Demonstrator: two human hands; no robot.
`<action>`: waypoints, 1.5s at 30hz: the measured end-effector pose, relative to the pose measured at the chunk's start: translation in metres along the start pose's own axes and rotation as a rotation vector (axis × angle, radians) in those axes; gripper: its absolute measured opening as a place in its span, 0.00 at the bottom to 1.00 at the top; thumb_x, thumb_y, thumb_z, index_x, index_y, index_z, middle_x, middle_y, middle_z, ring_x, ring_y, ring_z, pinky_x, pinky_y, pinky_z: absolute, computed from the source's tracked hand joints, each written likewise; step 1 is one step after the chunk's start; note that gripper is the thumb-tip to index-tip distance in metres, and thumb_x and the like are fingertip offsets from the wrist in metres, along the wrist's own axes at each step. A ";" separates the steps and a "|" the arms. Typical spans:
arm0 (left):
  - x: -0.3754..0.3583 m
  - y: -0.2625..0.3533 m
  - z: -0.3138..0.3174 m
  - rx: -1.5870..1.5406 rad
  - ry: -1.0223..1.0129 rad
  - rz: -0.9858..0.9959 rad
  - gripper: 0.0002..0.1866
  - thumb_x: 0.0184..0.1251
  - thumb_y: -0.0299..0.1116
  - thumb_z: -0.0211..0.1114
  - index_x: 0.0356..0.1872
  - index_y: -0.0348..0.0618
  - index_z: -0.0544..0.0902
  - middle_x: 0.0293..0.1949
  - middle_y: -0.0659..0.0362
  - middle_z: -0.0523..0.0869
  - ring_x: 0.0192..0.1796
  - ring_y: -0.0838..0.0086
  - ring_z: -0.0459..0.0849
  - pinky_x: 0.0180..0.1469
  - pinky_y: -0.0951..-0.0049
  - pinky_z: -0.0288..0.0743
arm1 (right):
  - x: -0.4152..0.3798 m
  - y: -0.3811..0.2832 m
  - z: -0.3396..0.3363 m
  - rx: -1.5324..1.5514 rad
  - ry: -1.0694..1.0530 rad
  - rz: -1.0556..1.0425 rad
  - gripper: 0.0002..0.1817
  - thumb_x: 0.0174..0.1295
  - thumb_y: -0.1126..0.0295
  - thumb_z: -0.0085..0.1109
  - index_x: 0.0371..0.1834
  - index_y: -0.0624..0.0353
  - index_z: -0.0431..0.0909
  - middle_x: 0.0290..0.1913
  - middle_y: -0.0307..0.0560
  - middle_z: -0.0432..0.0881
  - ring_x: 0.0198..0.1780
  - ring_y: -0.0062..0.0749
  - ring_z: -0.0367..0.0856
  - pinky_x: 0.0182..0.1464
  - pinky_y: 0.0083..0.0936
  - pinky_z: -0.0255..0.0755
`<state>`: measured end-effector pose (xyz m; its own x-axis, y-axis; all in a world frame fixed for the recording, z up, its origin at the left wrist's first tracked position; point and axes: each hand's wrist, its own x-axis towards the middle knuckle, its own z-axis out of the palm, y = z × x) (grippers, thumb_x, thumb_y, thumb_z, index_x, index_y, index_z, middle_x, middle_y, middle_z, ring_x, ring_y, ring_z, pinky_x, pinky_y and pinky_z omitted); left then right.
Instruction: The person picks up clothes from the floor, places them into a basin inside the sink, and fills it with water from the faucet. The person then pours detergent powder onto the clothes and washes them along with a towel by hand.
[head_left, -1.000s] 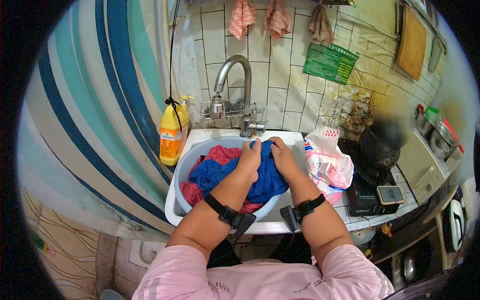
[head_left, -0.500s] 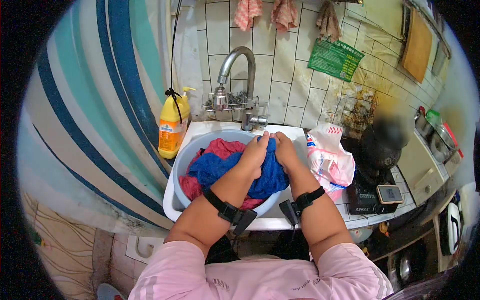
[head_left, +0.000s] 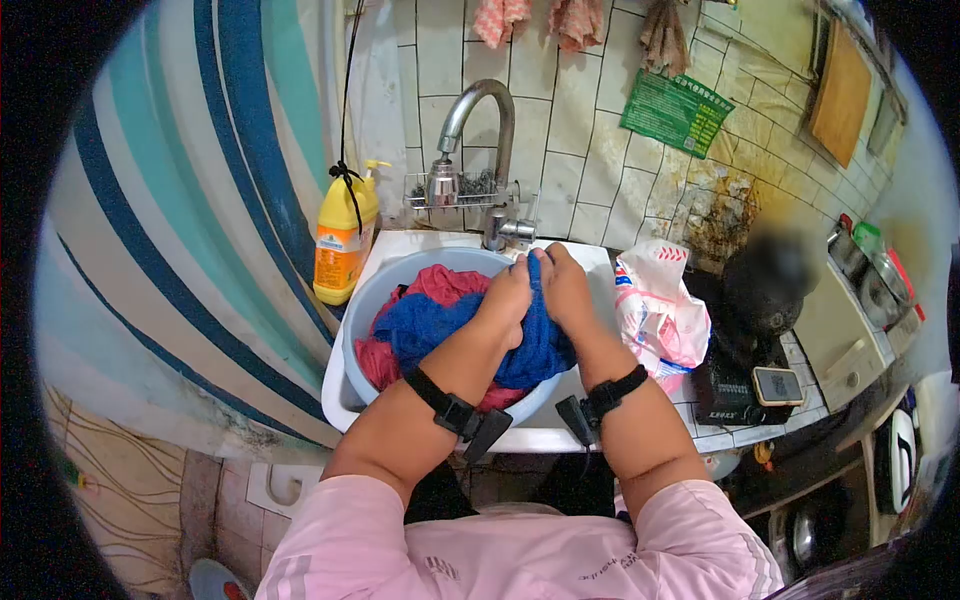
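Note:
A blue cloth (head_left: 430, 325), which looks like a towel or garment, lies bunched in a light blue-grey basin (head_left: 362, 375). My left hand (head_left: 507, 298) and my right hand (head_left: 565, 288) are side by side at the basin's far right. Both are closed on a raised part of the blue cloth, pinched between them. Red cloth (head_left: 440, 285) shows under and beside the blue one. The basin sits in a white sink (head_left: 595, 262), below a curved metal faucet (head_left: 478, 105). No water is seen running from it.
At the left stands a yellow pump bottle (head_left: 345, 240) beside a striped curtain (head_left: 180, 200). A crumpled white and pink plastic bag (head_left: 660, 315) lies right of the sink. Farther right are a black stove (head_left: 735, 395), a phone-like device (head_left: 778, 386) and metal pots (head_left: 880, 285).
The hands have shifted slightly and still grip the blue cloth, its gripped part now narrower between them. The view has moved a little.

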<state>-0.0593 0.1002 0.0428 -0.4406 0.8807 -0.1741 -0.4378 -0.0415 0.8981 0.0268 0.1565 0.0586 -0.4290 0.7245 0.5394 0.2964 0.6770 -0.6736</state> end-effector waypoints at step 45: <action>0.010 0.031 -0.029 -0.361 -0.157 0.036 0.12 0.67 0.36 0.57 0.44 0.37 0.77 0.42 0.51 0.82 0.41 0.62 0.84 0.44 0.55 0.79 | -0.008 0.025 -0.035 0.444 -0.383 0.345 0.17 0.53 0.66 0.68 0.44 0.62 0.78 0.34 0.45 0.81 0.32 0.26 0.77 0.38 0.23 0.74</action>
<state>-0.0996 0.0944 0.0570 -0.3478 0.9359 -0.0563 -0.6840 -0.2123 0.6979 0.0677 0.1720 0.0547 -0.6692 0.7371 0.0946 0.1273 0.2392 -0.9626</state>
